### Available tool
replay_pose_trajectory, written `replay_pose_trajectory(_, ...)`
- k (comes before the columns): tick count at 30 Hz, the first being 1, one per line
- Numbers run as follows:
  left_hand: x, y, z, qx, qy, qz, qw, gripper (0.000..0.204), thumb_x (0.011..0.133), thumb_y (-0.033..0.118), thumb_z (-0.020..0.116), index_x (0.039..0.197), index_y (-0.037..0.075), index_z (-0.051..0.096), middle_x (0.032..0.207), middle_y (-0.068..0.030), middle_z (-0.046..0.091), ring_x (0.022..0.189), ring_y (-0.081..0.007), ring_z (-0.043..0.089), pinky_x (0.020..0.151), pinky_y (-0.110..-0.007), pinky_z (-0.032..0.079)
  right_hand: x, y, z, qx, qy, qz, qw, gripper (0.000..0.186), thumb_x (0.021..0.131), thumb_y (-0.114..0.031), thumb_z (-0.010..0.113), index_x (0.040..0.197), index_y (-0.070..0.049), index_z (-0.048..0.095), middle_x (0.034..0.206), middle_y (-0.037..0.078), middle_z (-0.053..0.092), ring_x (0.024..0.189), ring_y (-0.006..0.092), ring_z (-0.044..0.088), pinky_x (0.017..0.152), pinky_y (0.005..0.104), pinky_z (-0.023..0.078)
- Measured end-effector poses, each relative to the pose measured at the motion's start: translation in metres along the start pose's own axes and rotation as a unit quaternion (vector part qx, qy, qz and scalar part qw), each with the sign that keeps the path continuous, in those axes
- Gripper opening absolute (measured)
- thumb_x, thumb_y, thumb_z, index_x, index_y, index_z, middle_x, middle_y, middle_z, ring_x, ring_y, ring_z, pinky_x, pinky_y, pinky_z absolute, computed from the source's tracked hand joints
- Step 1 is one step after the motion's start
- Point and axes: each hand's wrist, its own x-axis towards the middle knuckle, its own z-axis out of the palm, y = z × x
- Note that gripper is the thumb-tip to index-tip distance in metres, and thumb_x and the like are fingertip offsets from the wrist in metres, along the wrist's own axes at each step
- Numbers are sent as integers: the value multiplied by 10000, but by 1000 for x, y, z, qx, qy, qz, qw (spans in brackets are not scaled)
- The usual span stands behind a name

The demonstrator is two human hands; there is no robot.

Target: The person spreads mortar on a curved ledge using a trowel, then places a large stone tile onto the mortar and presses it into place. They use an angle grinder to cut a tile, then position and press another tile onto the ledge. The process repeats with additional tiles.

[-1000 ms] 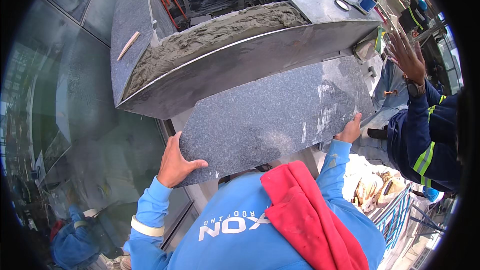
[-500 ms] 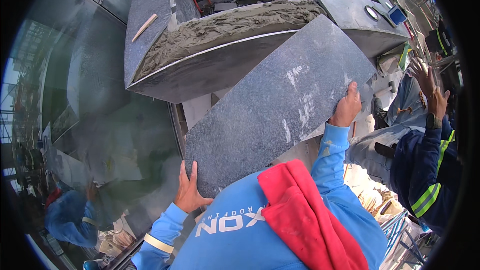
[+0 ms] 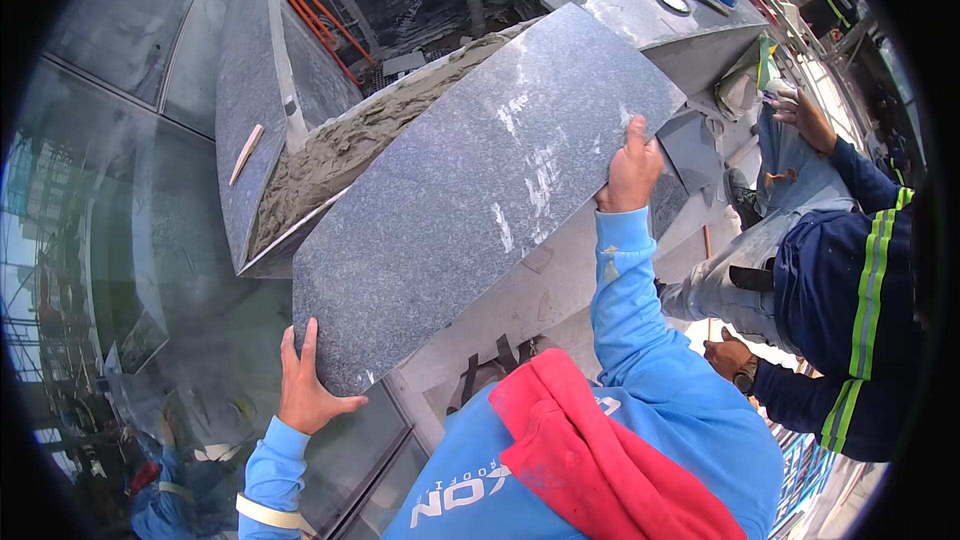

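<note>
I hold a large dark grey stone slab (image 3: pixel 450 210) with both hands, white smears on its upper face. My left hand (image 3: pixel 305 385) grips its near left corner, thumb and fingers apart around the edge. On the near right edge my right hand (image 3: pixel 632 168) is closed, with the thumb lying on top. The slab is tilted and its far edge overlaps a low wall topped with rough wet mortar (image 3: pixel 320 160), hiding much of that bed. Whether slab and mortar touch, I cannot tell.
A grey stone coping (image 3: pixel 240 70) with a wooden wedge (image 3: pixel 246 154) runs along the left, beside glass panels (image 3: pixel 130 230). Orange conduits (image 3: pixel 305 0) rise behind. A black ring (image 3: pixel 672 2) lies on the far right coping. Another person (image 3: pixel 830 290) stands close on the right.
Both my hands have carried the slab left, further over the mortar bed. The other person's hands, close together before, are now apart, one lowered.
</note>
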Motion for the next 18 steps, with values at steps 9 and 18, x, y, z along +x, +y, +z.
replay_pose_trajectory(9,90,-55,-75,45,-45,46,997,1403,438,360,1011,1599,77,276,1559,-413,250,1460,-507,330,1196,-501,337,11,61,74,-22,75,-16,997,292,991,-199,653,884,57,566,755,72,568,681,132,508,579,356,419)
replay_pose_trajectory(18,174,-82,-103,55,-58,77,994,1316,482,425,996,1577,104,340,1568,-401,270,1475,-511,314,1212,-513,316,41,87,103,-95,110,-20,989,363,968,-219,660,893,122,563,795,171,618,729,198,573,643,412,472)
